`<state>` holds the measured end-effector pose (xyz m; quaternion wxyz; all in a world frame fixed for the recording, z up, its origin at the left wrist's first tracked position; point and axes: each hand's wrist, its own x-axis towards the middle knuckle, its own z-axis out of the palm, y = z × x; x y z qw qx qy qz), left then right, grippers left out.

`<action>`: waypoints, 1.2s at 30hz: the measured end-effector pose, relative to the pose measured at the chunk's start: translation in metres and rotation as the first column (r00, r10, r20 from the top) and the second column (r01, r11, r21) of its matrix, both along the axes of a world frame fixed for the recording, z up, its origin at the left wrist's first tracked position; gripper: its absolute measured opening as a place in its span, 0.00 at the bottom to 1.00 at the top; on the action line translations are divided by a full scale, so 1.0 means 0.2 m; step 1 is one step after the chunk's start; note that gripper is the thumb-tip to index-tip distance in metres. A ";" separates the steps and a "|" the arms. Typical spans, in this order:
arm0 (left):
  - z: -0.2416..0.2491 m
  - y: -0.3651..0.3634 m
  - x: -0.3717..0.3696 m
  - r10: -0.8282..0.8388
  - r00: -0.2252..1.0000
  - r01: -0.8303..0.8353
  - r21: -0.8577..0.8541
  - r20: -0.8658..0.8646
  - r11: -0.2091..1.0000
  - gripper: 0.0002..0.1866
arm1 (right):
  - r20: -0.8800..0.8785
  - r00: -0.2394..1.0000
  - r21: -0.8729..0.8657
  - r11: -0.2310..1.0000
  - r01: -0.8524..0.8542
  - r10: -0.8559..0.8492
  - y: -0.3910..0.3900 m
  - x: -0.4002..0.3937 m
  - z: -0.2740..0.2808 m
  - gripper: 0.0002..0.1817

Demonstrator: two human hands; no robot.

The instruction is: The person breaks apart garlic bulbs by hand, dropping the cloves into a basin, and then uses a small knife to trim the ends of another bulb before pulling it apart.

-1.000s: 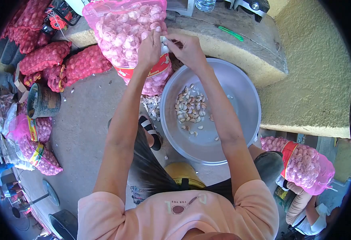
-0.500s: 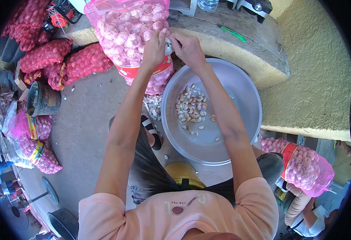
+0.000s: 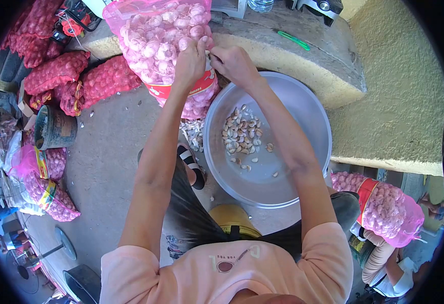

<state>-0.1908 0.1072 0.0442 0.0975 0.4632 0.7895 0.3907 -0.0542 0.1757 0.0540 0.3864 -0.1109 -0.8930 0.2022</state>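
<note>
My left hand (image 3: 190, 63) is closed on a garlic bulb, of which only a pale bit shows past the fingers. Right up against it, my right hand (image 3: 235, 63) pinches at the same bulb with bent fingers. Both hands are in front of a pink mesh bag (image 3: 156, 45) full of garlic bulbs, standing upright with a red label band. Below my right forearm sits a wide grey basin (image 3: 303, 126). Loose garlic cloves (image 3: 241, 133) lie in a heap on its left side, a few apart from the rest.
A green-handled cutter (image 3: 294, 40) lies on the concrete ledge (image 3: 262, 43). Red mesh sacks (image 3: 111, 78) and a dark bucket (image 3: 54, 126) stand at left. Another garlic bag (image 3: 384, 210) is at right, beside a person (image 3: 394, 273). Garlic skins (image 3: 194, 134) litter the floor.
Both hands have shifted slightly, with the right fingers a little lower and to the left. Less of the pale thing between them shows. The cloves in the basin look the same.
</note>
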 end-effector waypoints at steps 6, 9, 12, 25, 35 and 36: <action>0.03 -0.01 0.03 0.000 1.000 0.000 0.008 0.008 1.000 0.36 | 0.042 0.994 -0.224 0.971 -0.085 0.097 0.11 0.02 0.00 0.07; -0.02 0.02 -0.01 -0.085 0.991 0.096 0.110 -0.100 0.989 0.35 | -0.126 0.985 -0.345 0.926 -0.153 0.116 0.07 0.03 -0.01 0.07; 0.03 0.01 0.04 -0.002 1.000 0.002 0.019 0.009 1.000 0.35 | -0.006 0.999 -0.291 0.956 -0.033 0.032 0.07 0.02 -0.02 0.07; 0.00 0.00 0.05 -0.083 0.995 0.086 0.069 -0.050 0.994 0.29 | 0.009 0.998 -0.431 0.901 -0.057 0.068 0.07 0.02 -0.02 0.07; -0.02 0.01 0.01 -0.167 0.955 0.108 0.235 0.246 0.966 0.25 | -0.088 0.986 -0.727 0.686 0.032 -0.139 0.27 -0.14 -0.41 0.09; -0.01 0.01 0.01 -0.227 0.899 0.112 0.305 0.376 0.946 0.24 | -0.055 0.983 -0.784 0.618 0.065 -0.173 0.29 -0.15 -0.47 0.09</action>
